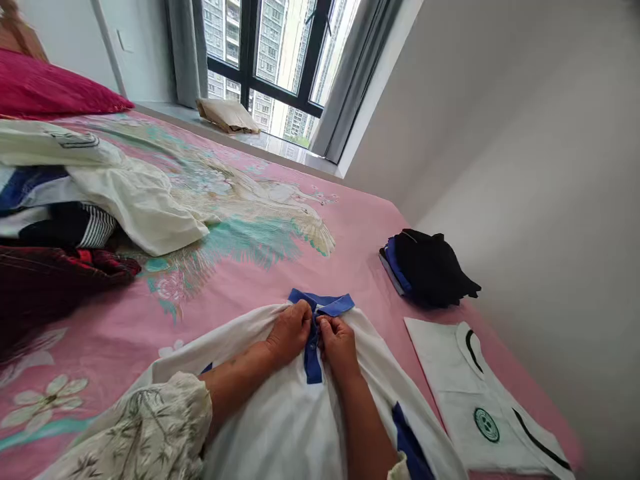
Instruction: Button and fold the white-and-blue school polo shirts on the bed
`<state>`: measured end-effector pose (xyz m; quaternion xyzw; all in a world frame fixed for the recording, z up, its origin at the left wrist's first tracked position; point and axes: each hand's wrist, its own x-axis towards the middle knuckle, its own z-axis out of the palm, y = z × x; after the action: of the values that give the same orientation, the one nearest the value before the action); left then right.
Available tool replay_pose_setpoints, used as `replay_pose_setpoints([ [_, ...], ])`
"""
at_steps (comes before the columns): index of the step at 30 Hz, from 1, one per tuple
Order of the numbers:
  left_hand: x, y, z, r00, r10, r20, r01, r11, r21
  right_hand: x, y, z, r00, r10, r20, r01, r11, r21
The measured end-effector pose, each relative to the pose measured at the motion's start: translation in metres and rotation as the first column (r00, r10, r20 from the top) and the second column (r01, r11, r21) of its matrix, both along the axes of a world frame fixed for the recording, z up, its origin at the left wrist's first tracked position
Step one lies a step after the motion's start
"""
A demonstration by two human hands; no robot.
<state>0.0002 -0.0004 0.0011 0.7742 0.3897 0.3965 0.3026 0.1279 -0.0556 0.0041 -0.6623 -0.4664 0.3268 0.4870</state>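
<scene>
A white polo shirt [280, 413] with a blue collar and blue button placket lies spread front-up on the bed, its collar pointing away from me. My left hand [291, 331] is closed at the left side of the placket, just under the collar. Opposite it, my right hand [340, 343] pinches the placket's right edge near the top button. Both hands touch the shirt, and the fingertips partly hide the cloth between them. A blue patch shows on the shirt's right side, and my left forearm covers part of the left side.
Loose clothes [150, 207] are heaped on the left of the pink bedspread [350, 227]. Toward the wall lie a stack of dark folded clothes [430, 267] and a folded white T-shirt [465, 393] with a green badge. A brown paper bag [227, 115] rests on the window sill.
</scene>
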Motion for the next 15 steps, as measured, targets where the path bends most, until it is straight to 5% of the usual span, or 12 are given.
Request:
replay_pose_setpoints([
  [5,-0.002,-0.002,0.004,0.999,-0.006,0.043,0.007,1.000,-0.013,0.006,0.014,0.017,0.973,0.132,0.187,-0.136,0.991,0.009],
  [9,-0.005,-0.001,0.003,0.977,-0.055,0.207,0.074,0.994,-0.086,0.010,0.018,0.034,0.856,0.264,0.444,-0.282,0.959,-0.027],
  [15,-0.006,0.004,0.005,0.970,-0.061,0.234,0.124,0.956,-0.265,0.002,0.013,0.011,0.790,0.128,0.599,-0.191,0.981,0.042],
])
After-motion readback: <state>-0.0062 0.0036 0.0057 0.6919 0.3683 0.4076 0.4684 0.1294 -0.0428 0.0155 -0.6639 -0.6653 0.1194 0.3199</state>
